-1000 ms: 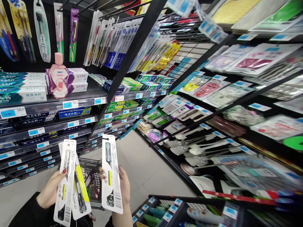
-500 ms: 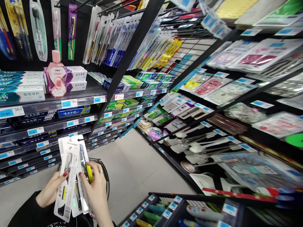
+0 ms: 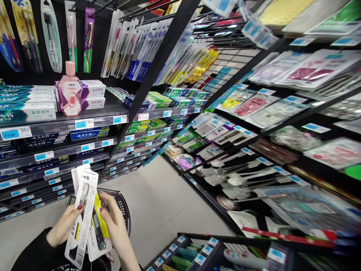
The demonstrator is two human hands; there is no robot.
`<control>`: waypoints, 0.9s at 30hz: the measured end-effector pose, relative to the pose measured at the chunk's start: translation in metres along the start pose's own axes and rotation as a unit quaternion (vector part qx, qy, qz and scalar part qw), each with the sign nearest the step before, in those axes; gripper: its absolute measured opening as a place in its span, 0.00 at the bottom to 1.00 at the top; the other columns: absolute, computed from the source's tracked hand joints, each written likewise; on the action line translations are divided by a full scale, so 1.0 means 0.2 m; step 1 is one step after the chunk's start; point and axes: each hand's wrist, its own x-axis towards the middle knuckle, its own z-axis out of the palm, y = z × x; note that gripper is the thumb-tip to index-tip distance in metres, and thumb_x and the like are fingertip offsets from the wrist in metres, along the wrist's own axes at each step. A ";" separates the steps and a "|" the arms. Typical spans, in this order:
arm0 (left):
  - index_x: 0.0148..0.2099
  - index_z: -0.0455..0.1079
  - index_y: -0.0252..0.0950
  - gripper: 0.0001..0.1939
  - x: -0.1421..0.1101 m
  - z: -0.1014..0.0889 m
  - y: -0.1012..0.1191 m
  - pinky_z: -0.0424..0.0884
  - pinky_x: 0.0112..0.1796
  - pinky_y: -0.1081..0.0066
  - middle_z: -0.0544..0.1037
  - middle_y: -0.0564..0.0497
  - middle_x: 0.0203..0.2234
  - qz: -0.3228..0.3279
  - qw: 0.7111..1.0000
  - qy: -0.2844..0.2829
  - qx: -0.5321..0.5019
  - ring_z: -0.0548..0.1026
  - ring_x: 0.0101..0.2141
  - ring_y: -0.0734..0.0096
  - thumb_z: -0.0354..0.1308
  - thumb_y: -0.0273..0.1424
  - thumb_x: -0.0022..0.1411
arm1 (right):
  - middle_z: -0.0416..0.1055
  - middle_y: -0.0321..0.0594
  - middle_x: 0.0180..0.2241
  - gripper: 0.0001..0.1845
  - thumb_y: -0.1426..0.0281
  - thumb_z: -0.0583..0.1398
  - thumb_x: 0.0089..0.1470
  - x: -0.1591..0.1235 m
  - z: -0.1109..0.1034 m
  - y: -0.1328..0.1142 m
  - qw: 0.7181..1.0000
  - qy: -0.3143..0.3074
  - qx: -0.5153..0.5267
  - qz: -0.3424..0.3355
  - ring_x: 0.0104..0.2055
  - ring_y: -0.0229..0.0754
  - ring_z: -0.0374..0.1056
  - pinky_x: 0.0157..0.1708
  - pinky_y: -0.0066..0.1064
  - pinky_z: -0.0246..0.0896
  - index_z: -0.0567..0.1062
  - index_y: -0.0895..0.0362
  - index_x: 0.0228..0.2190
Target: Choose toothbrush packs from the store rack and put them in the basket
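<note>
My left hand [image 3: 65,225] grips several packaged toothbrushes, its thumb with a red nail pressed on the front white toothbrush pack [image 3: 84,210]. Fanned out beside it is a toothbrush pack with a yellow edge [image 3: 99,226], a dark brush showing through its clear front. My right hand [image 3: 114,218] is closed on that yellow-edged pack, thumb in front and fingers behind. Another white card pokes up behind the front pack. Below my hands, partly hidden by them, is a black basket [image 3: 124,205].
To the left, a shelf [image 3: 107,116] bears toothpaste boxes [image 3: 39,109] and a pink mouthwash bottle [image 3: 70,90]. Toothbrush packs [image 3: 52,37] hang above. Slanted racks with packaged goods [image 3: 267,105] line the right. A low bin [image 3: 183,252] stands near the bottom, beside the grey floor [image 3: 152,192].
The right-hand packs have shifted: the yellow-edged one now shows its clear front, tilted across the others. My hands stay close together; the view has moved slightly.
</note>
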 end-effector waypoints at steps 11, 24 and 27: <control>0.47 0.71 0.39 0.22 0.03 -0.06 -0.06 0.60 0.50 0.58 0.75 0.45 0.45 0.087 0.985 -0.143 0.050 0.67 0.49 0.53 0.52 0.46 0.56 | 0.63 0.40 0.42 0.06 0.67 0.57 0.52 0.01 0.03 -0.05 0.993 -0.016 -0.110 -0.046 0.47 0.46 0.58 0.48 0.37 0.53 0.73 0.53 0.32; 0.52 0.66 0.37 0.27 0.01 -0.01 0.01 0.66 0.42 0.61 0.72 0.44 0.46 0.112 0.960 -0.165 0.198 0.70 0.42 0.55 0.47 0.48 0.57 | 0.72 0.41 0.36 0.13 0.63 0.53 0.54 -0.03 0.09 0.07 0.987 0.153 0.045 0.016 0.37 0.44 0.68 0.36 0.31 0.61 0.71 0.56 0.38; 0.49 0.69 0.36 0.34 0.02 -0.01 -0.01 0.64 0.45 0.58 0.73 0.43 0.45 0.114 0.973 -0.156 0.131 0.69 0.44 0.54 0.37 0.54 0.57 | 0.72 0.41 0.38 0.14 0.62 0.54 0.53 -0.04 0.10 0.10 0.980 0.188 0.069 -0.006 0.39 0.45 0.67 0.38 0.32 0.61 0.71 0.56 0.39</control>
